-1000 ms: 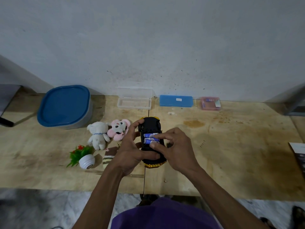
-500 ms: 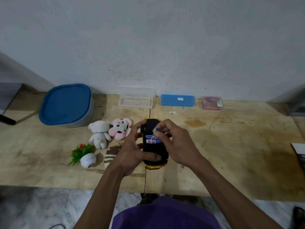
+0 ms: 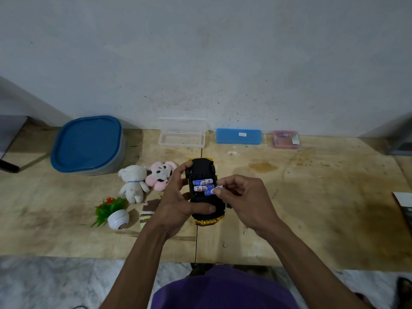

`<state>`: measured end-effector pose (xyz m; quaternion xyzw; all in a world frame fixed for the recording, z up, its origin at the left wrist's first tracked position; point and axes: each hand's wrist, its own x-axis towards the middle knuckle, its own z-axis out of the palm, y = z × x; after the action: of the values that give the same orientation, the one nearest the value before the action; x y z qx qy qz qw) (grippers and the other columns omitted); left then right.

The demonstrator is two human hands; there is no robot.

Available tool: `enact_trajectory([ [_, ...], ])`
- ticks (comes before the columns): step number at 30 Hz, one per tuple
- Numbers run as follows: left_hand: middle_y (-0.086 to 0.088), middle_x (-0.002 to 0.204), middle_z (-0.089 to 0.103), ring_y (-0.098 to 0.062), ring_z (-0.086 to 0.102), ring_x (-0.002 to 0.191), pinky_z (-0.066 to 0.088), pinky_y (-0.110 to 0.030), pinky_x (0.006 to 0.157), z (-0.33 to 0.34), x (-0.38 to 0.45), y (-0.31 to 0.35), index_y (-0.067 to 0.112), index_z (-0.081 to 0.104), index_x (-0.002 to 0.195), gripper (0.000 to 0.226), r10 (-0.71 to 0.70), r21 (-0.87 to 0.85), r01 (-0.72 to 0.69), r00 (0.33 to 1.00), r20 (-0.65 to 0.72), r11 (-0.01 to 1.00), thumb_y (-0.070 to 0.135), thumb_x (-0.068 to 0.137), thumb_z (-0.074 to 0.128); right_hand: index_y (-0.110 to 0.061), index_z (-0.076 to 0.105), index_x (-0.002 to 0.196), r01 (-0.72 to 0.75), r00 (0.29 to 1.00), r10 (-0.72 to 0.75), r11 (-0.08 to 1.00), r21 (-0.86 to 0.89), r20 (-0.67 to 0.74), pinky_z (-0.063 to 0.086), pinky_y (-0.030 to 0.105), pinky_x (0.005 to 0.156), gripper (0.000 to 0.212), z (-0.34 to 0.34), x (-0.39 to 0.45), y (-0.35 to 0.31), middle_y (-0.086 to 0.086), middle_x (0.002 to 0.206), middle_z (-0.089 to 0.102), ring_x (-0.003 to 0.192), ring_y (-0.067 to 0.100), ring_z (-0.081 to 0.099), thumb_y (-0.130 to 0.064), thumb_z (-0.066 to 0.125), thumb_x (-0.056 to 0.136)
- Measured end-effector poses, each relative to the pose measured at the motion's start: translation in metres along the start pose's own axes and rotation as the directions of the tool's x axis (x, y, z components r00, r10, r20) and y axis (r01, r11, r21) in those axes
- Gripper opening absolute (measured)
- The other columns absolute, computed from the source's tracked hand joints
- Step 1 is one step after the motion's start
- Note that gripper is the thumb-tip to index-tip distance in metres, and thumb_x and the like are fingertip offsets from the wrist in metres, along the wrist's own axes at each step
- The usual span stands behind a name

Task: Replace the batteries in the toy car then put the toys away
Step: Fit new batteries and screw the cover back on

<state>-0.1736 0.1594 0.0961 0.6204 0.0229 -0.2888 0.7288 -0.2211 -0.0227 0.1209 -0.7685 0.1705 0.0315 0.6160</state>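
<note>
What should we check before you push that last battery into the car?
1. Car steady: ok. The left hand grips the toy car, turned underside up.
2. Compartment open: ok. Two batteries already lie in it, side by side.
3. Battery held: ok. The right hand pinches the third battery at its right end, over the last slot.
4. Battery lying flat: not ok. It sits tilted, right end raised.
5. Plus and minus the right way: cannot tell. The marks are too small to read.
6. Cover for afterwards: cannot tell. A small dark piece lies right of the car, mostly hidden.
</note>
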Motion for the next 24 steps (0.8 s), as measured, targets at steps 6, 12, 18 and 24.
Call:
enact_trajectory([
  [6,-0.011,0.137,0.056,-0.038,0.067,0.114,0.058,-0.061,0.088,0.0,0.0,-0.002,0.045,0.051,0.135,0.115,0.014,-0.026,-0.014,1.0,-0.011,1.0,-0.001,0.039,0.095,-0.02,0.079,0.092,0.053,0.977,-0.066,0.996,-0.071,-0.205,0.059,0.027,0.068,0.015,0.018,-0.004,0.005,-0.009,0.083,0.074,0.074,0.005,0.069,-0.022,0.085,0.078],
  [12,-0.011,0.139,0.054,-0.039,0.066,0.115,0.059,-0.059,0.087,0.0,0.001,-0.004,0.045,0.051,0.134,0.115,0.026,-0.017,-0.026,1.0,-0.015,1.0,0.001,0.038,0.096,-0.021,0.081,0.083,0.012,0.952,-0.013,1.0,-0.004,-0.306,0.061,0.04,0.071,0.014,0.029,-0.003,0.012,-0.007,0.084,0.074,0.076,0.01,0.07,-0.028,0.088,0.074],
  [18,-0.01,0.141,0.053,-0.038,0.067,0.113,0.06,-0.059,0.084,-0.002,0.001,-0.007,0.045,0.051,0.135,0.116,0.039,-0.039,-0.04,0.999,-0.021,0.998,-0.003,0.039,0.096,-0.018,0.079,0.078,0.018,0.952,-0.025,0.999,-0.028,-0.306,0.058,0.044,0.071,0.015,0.039,-0.003,0.017,-0.006,0.08,0.069,0.076,0.012,0.068,-0.03,0.087,0.074],
  [24,-0.01,0.138,0.055,-0.038,0.069,0.109,0.061,-0.059,0.079,-0.003,0.0,-0.006,0.038,0.051,0.137,0.115,0.08,-0.026,-0.08,0.997,-0.023,0.996,-0.016,0.044,0.09,-0.012,0.072,0.067,-0.094,0.966,0.125,0.985,0.143,-0.228,0.062,0.048,0.068,0.023,0.039,0.006,0.014,0.003,0.071,0.073,0.071,0.023,0.072,-0.021,0.094,0.065],
])
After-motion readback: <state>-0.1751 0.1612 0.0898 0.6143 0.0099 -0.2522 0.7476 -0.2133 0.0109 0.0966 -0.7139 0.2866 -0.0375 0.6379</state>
